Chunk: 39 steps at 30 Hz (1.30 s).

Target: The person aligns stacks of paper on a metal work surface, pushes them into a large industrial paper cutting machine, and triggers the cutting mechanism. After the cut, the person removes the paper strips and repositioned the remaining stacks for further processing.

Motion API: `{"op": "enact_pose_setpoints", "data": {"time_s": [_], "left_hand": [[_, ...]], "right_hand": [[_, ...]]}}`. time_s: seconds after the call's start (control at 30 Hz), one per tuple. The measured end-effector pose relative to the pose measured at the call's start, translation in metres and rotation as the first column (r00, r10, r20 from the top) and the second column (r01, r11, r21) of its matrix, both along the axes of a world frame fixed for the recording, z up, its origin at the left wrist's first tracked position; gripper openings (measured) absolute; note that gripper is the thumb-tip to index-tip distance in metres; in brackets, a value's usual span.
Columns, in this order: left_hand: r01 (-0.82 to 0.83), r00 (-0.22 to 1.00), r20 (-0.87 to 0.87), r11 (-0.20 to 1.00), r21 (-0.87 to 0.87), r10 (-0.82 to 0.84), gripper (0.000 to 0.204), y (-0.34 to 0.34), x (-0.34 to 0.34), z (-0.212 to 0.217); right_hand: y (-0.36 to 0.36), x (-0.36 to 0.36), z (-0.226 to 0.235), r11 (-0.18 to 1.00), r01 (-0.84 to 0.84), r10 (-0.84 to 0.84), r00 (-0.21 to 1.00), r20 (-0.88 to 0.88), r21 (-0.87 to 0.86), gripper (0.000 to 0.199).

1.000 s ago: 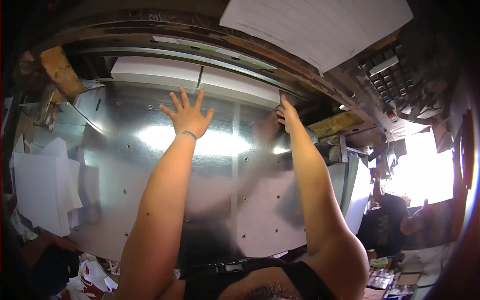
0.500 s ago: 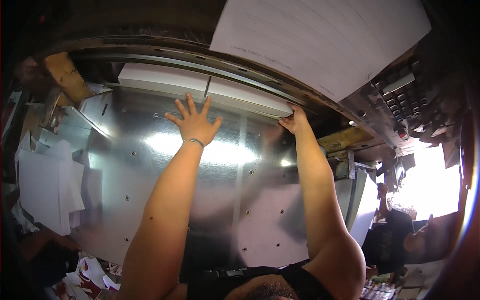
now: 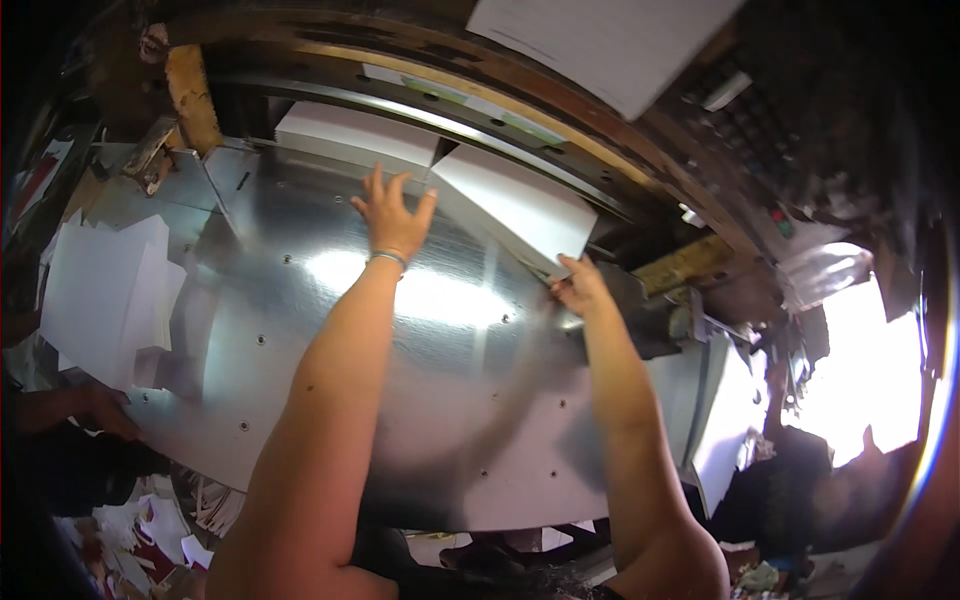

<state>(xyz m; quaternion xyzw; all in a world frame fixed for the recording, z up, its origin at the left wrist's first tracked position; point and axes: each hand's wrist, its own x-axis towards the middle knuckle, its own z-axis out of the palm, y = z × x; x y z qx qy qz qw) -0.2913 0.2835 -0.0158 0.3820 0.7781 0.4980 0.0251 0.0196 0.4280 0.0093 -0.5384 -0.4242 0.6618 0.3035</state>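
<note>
Two white paper stacks lie end to end at the far side of a shiny metal table (image 3: 400,440), under the machine's long bar. The left paper stack (image 3: 355,132) sits straight along the bar. The right paper stack (image 3: 525,200) is angled, its right end pulled toward me. At that near right corner my right hand (image 3: 580,287) has its thumb and fingers closed on the edge. My left hand (image 3: 397,217), fingers apart and a thin band at its wrist, hovers or rests near the gap between the stacks; contact is unclear.
A large loose stack of white sheets (image 3: 105,295) stands at the table's left, with another person's hand (image 3: 110,412) beside it. More sheets (image 3: 725,420) are at the right. A keypad (image 3: 735,120) and paper sheet (image 3: 600,45) sit above; paper scraps (image 3: 140,540) lie lower left.
The right paper stack's right end has swung toward me in my right hand, opening a wedge from the bar. My left hand's fingers have curled slightly. Another person's hand has appeared at left.
</note>
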Motion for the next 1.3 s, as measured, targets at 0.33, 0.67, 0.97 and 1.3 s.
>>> {"op": "enact_pose_setpoints", "data": {"time_s": [0.33,0.67,0.97,1.3], "left_hand": [[0.211,0.936,0.250,0.965,0.158,-0.246,0.065,-0.081,0.018,-0.002],[0.909,0.250,-0.415,0.360,-0.210,-0.875,0.069,-0.170,0.228,0.092],[0.667,-0.105,0.218,-0.232,-0.708,-0.970,0.081,-0.155,0.292,0.089],[0.739,0.065,0.301,-0.157,-0.655,-0.952,0.075,-0.171,0.262,0.123]], "right_hand": [[-0.207,0.098,0.009,0.995,0.102,-0.102,0.995,-0.016,0.022,0.079],[-0.496,0.197,0.016,0.954,0.271,-0.252,0.957,0.141,-0.129,0.089],[-0.542,0.246,-0.042,0.920,0.297,-0.318,0.947,-0.047,-0.254,0.076],[-0.529,0.210,0.033,0.917,0.256,-0.263,0.965,-0.017,0.307,0.060]]}}
